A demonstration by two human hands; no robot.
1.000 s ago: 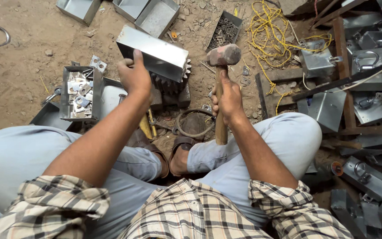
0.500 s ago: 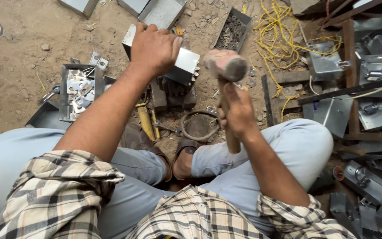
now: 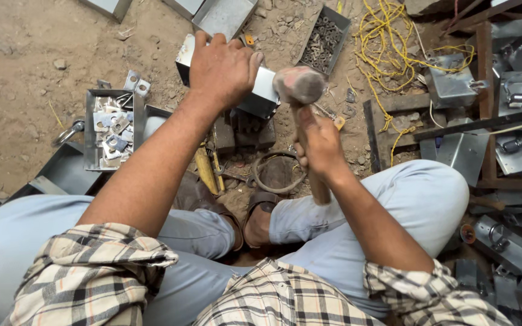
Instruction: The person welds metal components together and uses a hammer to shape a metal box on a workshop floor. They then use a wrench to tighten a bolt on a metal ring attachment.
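On top of the metal box (image 3: 260,90), the left hand (image 3: 222,69) is pressed flat, fingers clamped over it. Just beside the box, a hammer (image 3: 300,86) is gripped tightly by the right hand (image 3: 318,142).

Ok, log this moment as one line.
left hand: pressing down on metal box | right hand: gripping hammer by wooden handle | hammer head: beside box's right end | tray of metal plates: left

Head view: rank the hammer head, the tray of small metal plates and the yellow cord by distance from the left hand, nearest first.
1. Hammer head: just right of the left hand, which presses on the metal box.
2. Tray of small metal plates: lower left, on the ground.
3. Yellow cord: far right, beyond the hammer.
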